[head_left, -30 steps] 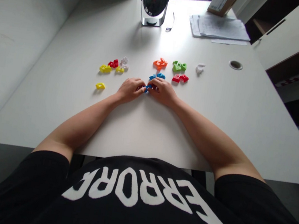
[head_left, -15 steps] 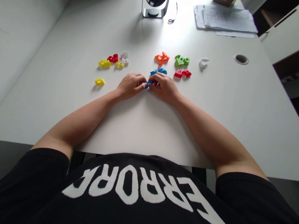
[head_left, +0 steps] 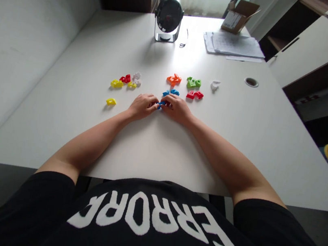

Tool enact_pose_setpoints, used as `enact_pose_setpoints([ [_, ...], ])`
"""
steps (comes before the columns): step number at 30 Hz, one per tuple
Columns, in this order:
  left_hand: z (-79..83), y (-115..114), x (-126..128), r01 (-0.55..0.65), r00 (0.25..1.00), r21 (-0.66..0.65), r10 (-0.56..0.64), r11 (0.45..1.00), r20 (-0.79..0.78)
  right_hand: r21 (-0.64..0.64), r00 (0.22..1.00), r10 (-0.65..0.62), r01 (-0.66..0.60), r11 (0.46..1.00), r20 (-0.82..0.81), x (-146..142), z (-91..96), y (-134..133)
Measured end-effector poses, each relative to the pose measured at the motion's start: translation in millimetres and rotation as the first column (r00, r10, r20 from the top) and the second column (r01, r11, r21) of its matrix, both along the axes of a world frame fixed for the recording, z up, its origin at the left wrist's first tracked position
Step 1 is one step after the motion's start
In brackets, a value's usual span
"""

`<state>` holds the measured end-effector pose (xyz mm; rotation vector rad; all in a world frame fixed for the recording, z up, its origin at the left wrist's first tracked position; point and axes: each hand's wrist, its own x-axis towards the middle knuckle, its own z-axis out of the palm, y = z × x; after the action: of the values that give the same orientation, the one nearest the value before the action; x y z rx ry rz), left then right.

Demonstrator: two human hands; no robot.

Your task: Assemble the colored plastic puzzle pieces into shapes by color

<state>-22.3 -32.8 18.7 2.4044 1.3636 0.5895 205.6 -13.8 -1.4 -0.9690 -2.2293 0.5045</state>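
Hands: left hand (head_left: 141,106) and right hand (head_left: 176,109) drawn together, fingertips pinching a small blue piece (head_left: 161,104) over the worktop (head_left: 69,117). Just beyond: two blue pieces (head_left: 170,93), red pieces (head_left: 194,95). Risk: a slipped pinch could scatter these. Grip matches the earlier frame; only the view has shifted.

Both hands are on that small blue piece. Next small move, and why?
I'd probably bring the blue piece up to the other blue pieces. The left hand and right hand meet at it, and those pieces lie just ahead, the nearest of its colour.
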Motion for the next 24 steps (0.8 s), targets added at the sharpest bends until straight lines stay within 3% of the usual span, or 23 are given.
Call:
enact_pose_setpoints([
  [24, -3.9, 2.5, -1.8, 0.018, 1.000, 0.026, -0.017, 1.000, -0.004, 0.007, 1.000, 0.005, -0.005, 1.000, -0.029, -0.6, -1.3, 0.3],
])
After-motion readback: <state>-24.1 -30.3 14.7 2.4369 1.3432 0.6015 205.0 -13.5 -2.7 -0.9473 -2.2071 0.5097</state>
